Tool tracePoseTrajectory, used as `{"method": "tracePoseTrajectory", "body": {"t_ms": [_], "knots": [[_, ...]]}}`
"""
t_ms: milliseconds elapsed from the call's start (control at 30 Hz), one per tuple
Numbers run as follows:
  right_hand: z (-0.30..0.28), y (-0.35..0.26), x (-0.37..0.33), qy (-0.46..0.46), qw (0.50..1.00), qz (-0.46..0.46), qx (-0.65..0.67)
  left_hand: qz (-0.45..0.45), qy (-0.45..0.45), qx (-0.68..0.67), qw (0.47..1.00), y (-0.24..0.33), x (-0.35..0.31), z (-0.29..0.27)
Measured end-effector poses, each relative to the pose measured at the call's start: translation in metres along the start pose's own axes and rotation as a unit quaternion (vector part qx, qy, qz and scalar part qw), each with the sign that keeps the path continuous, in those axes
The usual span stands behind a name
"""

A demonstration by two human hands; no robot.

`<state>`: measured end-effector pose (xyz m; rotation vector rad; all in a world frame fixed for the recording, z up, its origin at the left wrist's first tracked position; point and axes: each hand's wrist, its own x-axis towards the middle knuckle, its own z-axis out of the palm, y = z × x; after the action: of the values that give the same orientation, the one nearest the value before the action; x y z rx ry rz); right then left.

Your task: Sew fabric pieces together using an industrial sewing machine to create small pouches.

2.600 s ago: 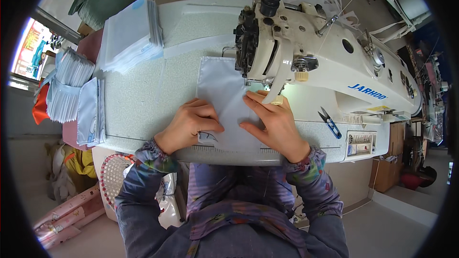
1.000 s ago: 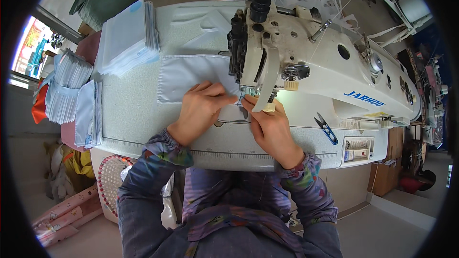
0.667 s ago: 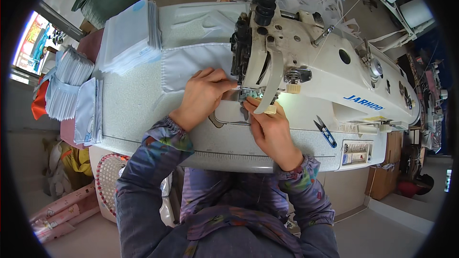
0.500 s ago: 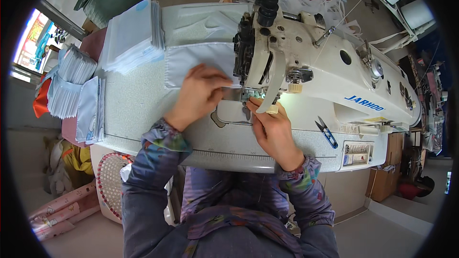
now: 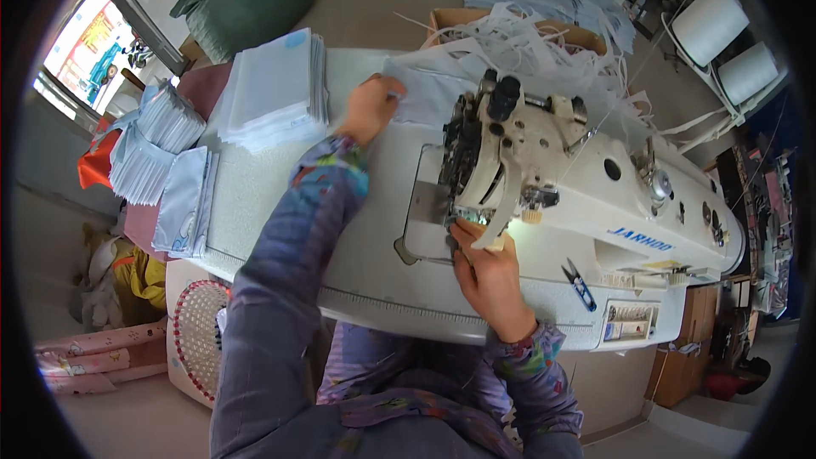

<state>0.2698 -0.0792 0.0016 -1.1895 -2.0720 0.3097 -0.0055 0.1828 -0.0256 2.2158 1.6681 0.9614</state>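
Smooth pale tabletop (image 5: 371, 259), ruled front edge curving — one tied fabric bundle (image 5: 157, 149) far left, one squared stack (image 5: 272, 81), then the left hand (image 5: 370, 109), bent fingers at the thin cloth (image 5: 429, 98) near the back edge, grip unclear. Tabletop stretches from sleeve (image 5: 327, 178) to sewing machine (image 5: 565, 178); right hand (image 5: 493, 276) curled under its hard head, hold hidden — one blue snipper (image 5: 581, 291), two white cones (image 5: 710, 23).

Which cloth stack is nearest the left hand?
The broad pale stack on the sewing table; the banded bundle and small patterned pile lie farther left.
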Motion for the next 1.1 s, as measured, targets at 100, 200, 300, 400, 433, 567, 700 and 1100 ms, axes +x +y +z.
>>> {"method": "tracePoseTrajectory", "body": {"t_ms": [100,200,300,400,433,567,700,1100], "knots": [[0.008,0.004,-0.004,-0.009,1.0,0.025,0.012,-0.007,0.003,0.045,0.999,-0.004,0.081,0.042],[0.008,0.005,-0.007,-0.012,1.0,0.013,0.01,0.155,0.09,-0.068,0.981,0.025,0.138,0.065],[0.006,0.011,-0.007,-0.014,1.0,0.019,0.011,0.172,0.013,-0.177,0.969,0.056,0.168,0.04],[0.005,0.013,-0.004,-0.007,1.0,0.015,0.007,0.105,-0.096,-0.1,0.985,0.06,0.159,-0.038],[0.008,0.014,-0.002,-0.003,1.0,0.006,0.015,0.098,-0.067,0.028,0.993,0.05,0.148,-0.073],[0.016,0.022,-0.006,-0.015,1.0,0.003,0.015,0.072,0.062,-0.013,0.995,0.043,0.028,-0.202],[0.007,0.017,-0.007,-0.011,1.0,-0.015,0.004,-0.043,0.268,-0.037,0.962,0.031,-0.123,-0.283],[0.006,0.007,-0.008,-0.003,1.0,-0.014,-0.013,-0.373,0.39,0.285,0.792,-0.051,-0.321,-0.26]]}}
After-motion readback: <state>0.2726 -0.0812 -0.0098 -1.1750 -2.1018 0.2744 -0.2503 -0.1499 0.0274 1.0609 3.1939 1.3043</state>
